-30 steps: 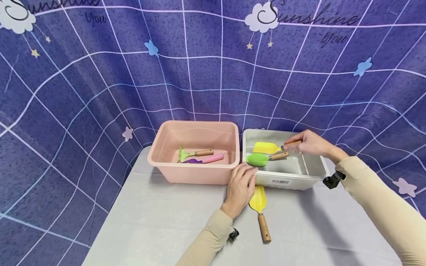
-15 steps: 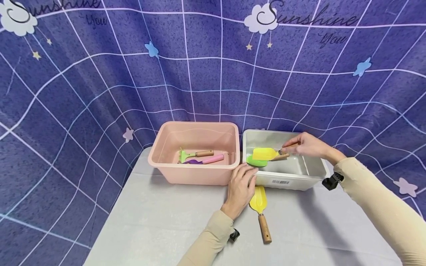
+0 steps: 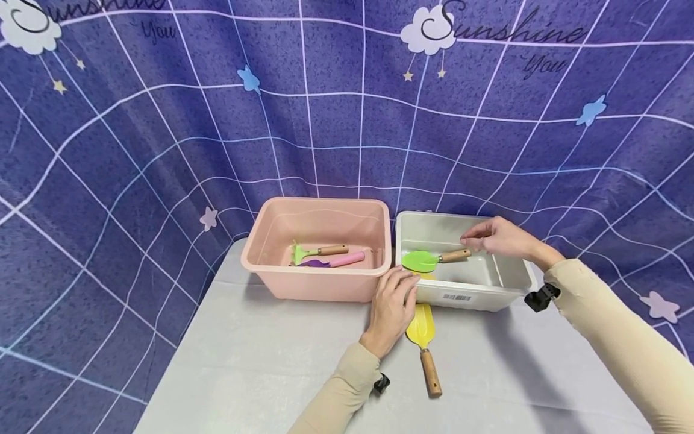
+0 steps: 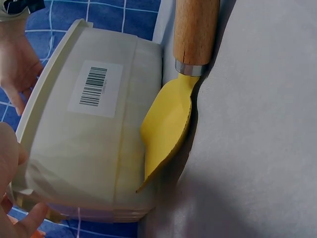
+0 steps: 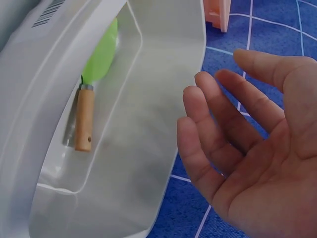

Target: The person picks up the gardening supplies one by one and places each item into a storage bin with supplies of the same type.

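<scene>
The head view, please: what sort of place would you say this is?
Probably a staged tabletop set, not a garden: a printed purple backdrop hangs behind a grey table holding a pink bin and a white bin.

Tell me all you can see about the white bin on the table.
The white bin is a glossy plastic rectangular tub with a rolled rim and a barcode sticker on its front wall. It stands upright beside the pink bin. A green trowel lies inside. The left hand rests on its front corner.
</scene>
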Motion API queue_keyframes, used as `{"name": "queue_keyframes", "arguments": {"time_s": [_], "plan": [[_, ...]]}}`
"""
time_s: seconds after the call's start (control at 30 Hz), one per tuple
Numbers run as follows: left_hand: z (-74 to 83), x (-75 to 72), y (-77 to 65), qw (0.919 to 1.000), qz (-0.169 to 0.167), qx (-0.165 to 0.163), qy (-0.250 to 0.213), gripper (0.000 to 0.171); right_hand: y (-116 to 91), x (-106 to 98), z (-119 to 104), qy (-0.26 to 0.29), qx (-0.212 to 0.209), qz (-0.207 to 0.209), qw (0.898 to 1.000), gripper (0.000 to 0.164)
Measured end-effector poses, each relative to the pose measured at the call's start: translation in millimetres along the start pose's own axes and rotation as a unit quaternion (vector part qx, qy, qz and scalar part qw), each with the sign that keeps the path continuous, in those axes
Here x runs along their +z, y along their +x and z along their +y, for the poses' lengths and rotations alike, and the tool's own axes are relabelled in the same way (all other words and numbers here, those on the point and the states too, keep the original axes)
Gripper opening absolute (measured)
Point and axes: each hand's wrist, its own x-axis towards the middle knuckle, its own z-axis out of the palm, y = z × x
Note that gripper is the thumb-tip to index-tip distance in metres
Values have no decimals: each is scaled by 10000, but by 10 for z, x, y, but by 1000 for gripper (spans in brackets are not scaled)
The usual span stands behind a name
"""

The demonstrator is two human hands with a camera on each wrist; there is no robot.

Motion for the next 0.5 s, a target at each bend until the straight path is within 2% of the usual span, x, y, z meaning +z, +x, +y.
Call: {"name": "queue_keyframes", "arguments": {"time_s": [0.3, 0.5], "plan": [[3, -3, 1, 9999, -87, -78, 14, 22, 4, -48, -16, 98, -15, 182, 9998, 37], [-7, 2, 6, 10000, -35, -34, -11, 21, -21, 13, -162, 28, -182, 300, 9994, 33]]}}
